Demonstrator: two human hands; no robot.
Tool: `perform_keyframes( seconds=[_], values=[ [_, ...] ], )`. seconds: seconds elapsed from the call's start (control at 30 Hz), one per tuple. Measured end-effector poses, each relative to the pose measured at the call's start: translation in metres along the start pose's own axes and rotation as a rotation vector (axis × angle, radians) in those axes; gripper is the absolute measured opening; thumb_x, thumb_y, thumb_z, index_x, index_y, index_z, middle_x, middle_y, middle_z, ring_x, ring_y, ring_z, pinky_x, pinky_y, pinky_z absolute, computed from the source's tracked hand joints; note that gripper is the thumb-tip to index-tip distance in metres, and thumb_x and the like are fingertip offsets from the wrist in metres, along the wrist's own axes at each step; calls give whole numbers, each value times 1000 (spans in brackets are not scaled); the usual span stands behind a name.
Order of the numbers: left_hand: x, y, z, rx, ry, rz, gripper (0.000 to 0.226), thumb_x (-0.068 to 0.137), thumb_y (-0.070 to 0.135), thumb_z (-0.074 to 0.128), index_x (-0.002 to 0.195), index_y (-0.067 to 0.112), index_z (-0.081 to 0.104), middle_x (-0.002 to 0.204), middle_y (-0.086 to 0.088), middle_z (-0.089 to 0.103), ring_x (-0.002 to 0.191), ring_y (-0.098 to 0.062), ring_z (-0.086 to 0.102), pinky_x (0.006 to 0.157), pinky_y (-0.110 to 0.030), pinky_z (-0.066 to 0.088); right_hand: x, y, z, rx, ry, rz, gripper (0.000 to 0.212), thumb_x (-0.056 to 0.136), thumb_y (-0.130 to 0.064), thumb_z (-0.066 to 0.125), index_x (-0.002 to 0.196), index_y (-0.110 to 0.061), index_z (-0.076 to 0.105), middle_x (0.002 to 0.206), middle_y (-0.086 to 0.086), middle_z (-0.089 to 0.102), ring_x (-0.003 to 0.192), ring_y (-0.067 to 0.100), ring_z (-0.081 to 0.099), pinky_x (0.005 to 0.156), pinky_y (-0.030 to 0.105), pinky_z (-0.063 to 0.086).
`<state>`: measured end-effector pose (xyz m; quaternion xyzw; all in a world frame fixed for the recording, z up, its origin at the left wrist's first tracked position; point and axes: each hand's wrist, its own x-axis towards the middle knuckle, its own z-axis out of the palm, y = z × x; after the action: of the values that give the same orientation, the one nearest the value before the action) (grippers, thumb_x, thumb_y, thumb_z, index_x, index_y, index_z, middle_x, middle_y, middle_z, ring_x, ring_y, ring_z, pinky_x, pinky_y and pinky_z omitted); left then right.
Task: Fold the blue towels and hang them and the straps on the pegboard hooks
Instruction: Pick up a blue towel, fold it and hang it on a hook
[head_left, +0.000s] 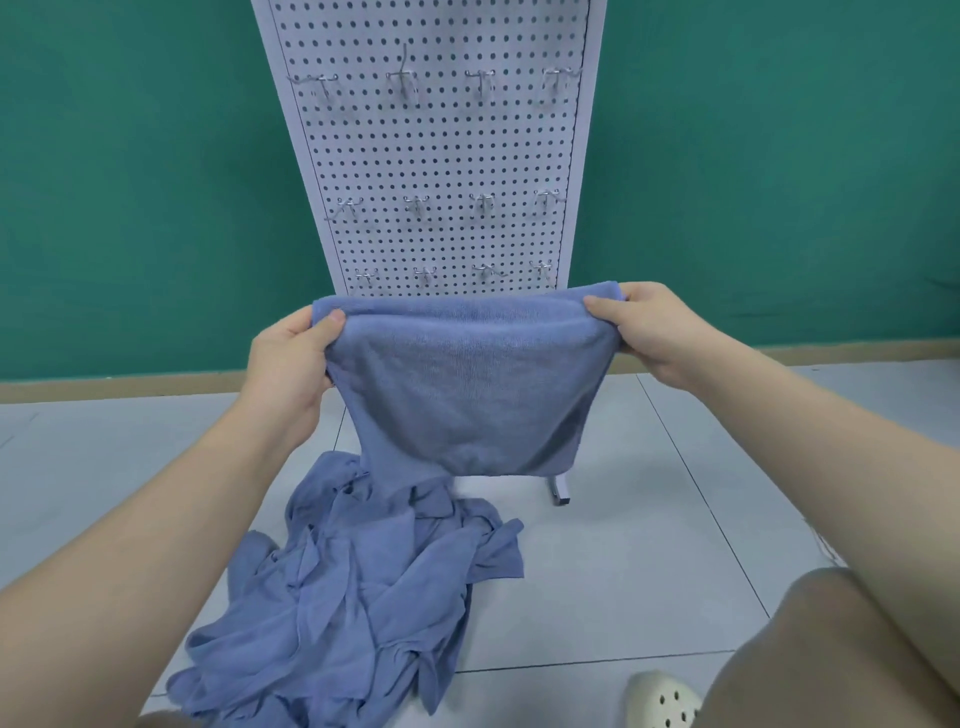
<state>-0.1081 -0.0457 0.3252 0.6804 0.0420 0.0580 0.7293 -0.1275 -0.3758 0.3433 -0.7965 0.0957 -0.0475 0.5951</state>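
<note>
1. two bare hands hold one folded blue terry towel (467, 395) up in front of the white perforated metal pegboard (441, 156).
2. left hand (288, 364) pinches the towel's upper left corner, thumb on the near face, fingers hidden behind the cloth.
3. right hand (652, 332) pinches the upper right corner the same way, thumb on top.
4. the towel hangs doubled over, its lower edge above the floor.
5. a crumpled heap of blue towels (353, 597) lies on the grey tiled floor (649, 519), near and left of the held towel.
6. small metal hooks (483, 202) sit in three rows on the pegboard.
</note>
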Motion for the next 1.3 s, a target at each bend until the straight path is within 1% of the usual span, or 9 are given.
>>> perform_keyframes(
  seconds=[0.23, 0.37, 0.4, 0.43, 0.47, 0.73, 0.87, 1.13, 1.3],
  values=[
    [7, 1, 17, -55, 70, 70, 14, 102, 15, 61, 105, 15, 74, 97, 3, 75, 87, -12, 64, 73, -19, 51, 9, 12, -13, -100, 136, -69, 35, 105, -26, 57, 81, -2, 65, 73, -2, 52, 68, 17, 42, 69, 28, 39],
    [10, 2, 16, -62, 19, 99, 13, 98, 9, 65, 100, 16, 77, 97, 5, 76, 89, -7, 67, 74, -14, 50, 16, 14, -17, -96, 180, -108, 53, 101, -38, 54, 108, 14, 57, 87, 8, 50, 85, 16, 39, 91, 37, 46],
    [11, 2, 14, -53, -3, 108, 14, 98, 7, 65, 99, 15, 77, 97, 4, 77, 90, -9, 67, 76, -15, 51, 19, 15, -18, -82, 171, -110, 61, 96, -46, 54, 110, 14, 54, 106, 31, 64, 87, 16, 41, 104, 45, 47],
    [11, 2, 13, -38, -19, 119, 16, 97, 5, 66, 98, 15, 77, 97, 4, 78, 92, -10, 68, 79, -16, 51, 23, 17, -18, -49, 164, -106, 67, 91, -51, 54, 110, 13, 52, 134, 27, 49, 88, 15, 43, 111, 55, 44],
    [11, 2, 12, -24, -26, 130, 17, 96, 3, 66, 98, 16, 78, 96, 4, 78, 92, -11, 68, 81, -18, 52, 28, 20, -18, -11, 157, -109, 68, 89, -53, 53, 109, 13, 53, 123, 33, 58, 87, 15, 46, 112, 55, 41],
    [4, 5, 4, 70, 73, 281, 19, 90, -1, 72, 93, 17, 77, 82, 9, 76, 77, -5, 67, 77, -18, 53, 26, 6, -7, 163, 201, -110, 60, 99, -51, 52, 102, 8, 65, 103, 16, 74, 90, 17, 60, 95, 39, 51],
    [1, 5, 4, 136, 110, 367, 17, 88, 5, 75, 87, 22, 78, 83, 4, 75, 77, -10, 65, 79, -24, 56, 29, 0, -7, 320, 192, -51, 51, 87, -62, 61, 94, -11, 60, 95, 5, 56, 86, 20, 49, 87, 35, 43],
    [-3, 2, 1, 175, 128, 393, 17, 90, 9, 76, 81, 24, 76, 80, 1, 71, 73, -11, 58, 73, -24, 51, 18, -9, -7, 496, 135, 33, 36, 98, -49, 65, 95, -13, 68, 98, 1, 77, 91, 21, 69, 93, 36, 56],
    [-2, 6, -3, 122, 175, 370, 14, 91, 8, 74, 85, 20, 74, 80, 4, 71, 72, -8, 60, 73, -21, 52, 11, -9, -4, 366, -12, -66, 15, 105, -25, 60, 101, -17, 72, 93, -5, 78, 78, 9, 70, 76, 24, 51]
  ],
)
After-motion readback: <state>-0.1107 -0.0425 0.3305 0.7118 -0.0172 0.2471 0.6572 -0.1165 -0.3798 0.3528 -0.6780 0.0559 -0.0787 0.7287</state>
